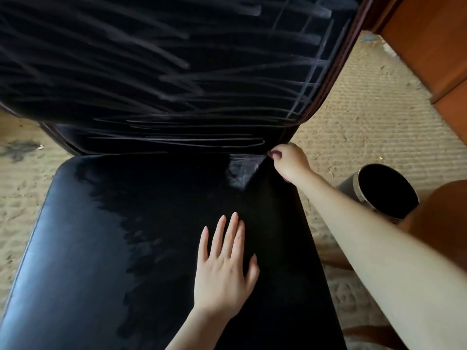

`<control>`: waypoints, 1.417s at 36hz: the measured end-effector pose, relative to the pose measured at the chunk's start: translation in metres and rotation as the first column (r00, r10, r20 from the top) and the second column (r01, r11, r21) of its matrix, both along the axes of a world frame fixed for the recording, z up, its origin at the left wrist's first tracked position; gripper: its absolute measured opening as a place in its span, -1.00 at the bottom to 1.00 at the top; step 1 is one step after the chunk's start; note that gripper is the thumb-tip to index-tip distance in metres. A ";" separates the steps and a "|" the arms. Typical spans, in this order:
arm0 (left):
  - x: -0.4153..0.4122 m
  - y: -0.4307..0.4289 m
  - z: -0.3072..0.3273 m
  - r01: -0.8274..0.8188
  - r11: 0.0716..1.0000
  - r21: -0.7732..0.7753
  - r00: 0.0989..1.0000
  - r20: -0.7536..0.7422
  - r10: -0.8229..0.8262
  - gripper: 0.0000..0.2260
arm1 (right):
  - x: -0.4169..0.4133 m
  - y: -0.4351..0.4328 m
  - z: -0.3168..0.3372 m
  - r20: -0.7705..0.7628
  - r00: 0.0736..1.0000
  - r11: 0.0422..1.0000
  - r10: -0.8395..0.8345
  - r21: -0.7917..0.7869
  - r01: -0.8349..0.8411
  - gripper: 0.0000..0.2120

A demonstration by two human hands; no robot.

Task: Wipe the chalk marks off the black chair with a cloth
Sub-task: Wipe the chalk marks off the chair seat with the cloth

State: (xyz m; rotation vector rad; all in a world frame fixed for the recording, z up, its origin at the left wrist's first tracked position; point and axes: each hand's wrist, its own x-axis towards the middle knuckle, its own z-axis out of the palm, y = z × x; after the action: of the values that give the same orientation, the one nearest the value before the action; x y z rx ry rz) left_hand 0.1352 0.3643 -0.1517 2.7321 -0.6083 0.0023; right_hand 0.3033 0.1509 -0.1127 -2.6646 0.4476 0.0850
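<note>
Carpeted floor (366,117) around chair (88,248): your left hand (225,271) lies flat-fingered pinning black cloth (275,236), right hand (290,161) pinches its far corner toward the chalk marks (177,137).

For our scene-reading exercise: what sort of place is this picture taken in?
Probably a carpeted room in a home or office: a beige ribbed carpet covers the floor, wooden furniture stands at the upper right, and a black bin sits beside the chair.

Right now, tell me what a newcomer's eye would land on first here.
White chalk scribbles streak across the glossy black chair backrest at the top. Below, on the black seat, the left hand lies flat on a matte black cloth while the right hand pinches its far corner.
</note>
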 end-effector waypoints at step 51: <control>0.001 -0.003 0.000 -0.039 0.999 -0.012 0.999 0.037 0.039 -0.46 | -0.043 0.066 0.020 0.197 0.953 0.925 0.231 0.260 -0.278 -0.77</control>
State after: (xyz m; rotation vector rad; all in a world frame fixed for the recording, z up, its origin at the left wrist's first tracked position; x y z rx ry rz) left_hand 0.1363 0.3614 -0.1515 2.7377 -0.5636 0.0660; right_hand 0.2607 0.2170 -0.0929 -2.4048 0.0278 0.0071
